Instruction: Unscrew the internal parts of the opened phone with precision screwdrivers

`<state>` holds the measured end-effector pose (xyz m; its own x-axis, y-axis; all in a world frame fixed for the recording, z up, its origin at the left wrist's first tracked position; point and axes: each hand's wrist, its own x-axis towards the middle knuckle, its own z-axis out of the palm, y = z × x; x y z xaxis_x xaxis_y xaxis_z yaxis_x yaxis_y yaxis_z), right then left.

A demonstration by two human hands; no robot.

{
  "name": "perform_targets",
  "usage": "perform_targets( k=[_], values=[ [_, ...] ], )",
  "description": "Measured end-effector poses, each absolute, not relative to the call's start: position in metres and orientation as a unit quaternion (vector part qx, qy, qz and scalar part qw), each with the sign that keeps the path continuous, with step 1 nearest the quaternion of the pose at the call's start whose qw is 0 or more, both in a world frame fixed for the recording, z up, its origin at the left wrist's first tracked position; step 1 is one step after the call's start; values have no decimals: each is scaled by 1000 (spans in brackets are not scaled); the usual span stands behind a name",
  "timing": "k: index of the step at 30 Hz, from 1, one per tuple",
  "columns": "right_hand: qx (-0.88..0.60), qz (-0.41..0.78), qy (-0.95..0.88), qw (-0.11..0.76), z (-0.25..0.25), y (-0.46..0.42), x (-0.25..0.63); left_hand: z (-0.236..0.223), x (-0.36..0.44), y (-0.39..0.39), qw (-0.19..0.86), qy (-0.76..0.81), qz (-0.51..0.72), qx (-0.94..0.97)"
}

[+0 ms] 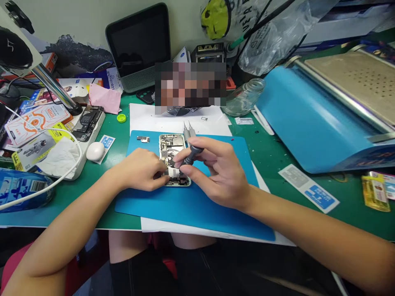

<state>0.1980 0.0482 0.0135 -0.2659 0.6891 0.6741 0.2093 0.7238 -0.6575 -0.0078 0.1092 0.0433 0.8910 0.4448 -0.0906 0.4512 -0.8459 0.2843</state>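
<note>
An opened smartphone (173,154) lies on a blue work mat (148,201), its inner boards and parts exposed. My left hand (143,169) is closed at the phone's left edge, with thumb and forefinger against its lower part. Over the phone's right side, my right hand (220,172) pinches a dark grey screwdriver (195,153), tilted down toward the lower boards. Its tip is hard to make out. Just beyond my right fingers, two pointed grey tips, seemingly tweezers (189,129), point away from me. A small phone part (143,139) sits on the mat, left of the phone.
White paper (145,117) lies under the mat. To the left are an earbud case (95,151), a green cap (121,118), a white cable (75,164) and boxes. A glass jar (245,96) and a blue machine (286,119) stand to the right. A dark-screened device (138,45) is behind.
</note>
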Motion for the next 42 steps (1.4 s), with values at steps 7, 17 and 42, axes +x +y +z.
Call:
perform_targets(
  k=[7,17,42],
  values=[
    [-253,179,-744,592,-1,50,191,44,-7,110,152,237,-21,959],
    [-245,122,-771,575,-17,55,191,43,-8,109,141,233,-14,962],
    [-241,164,-758,583,-14,55,188,42,-8,109,142,233,-15,962]
  ],
)
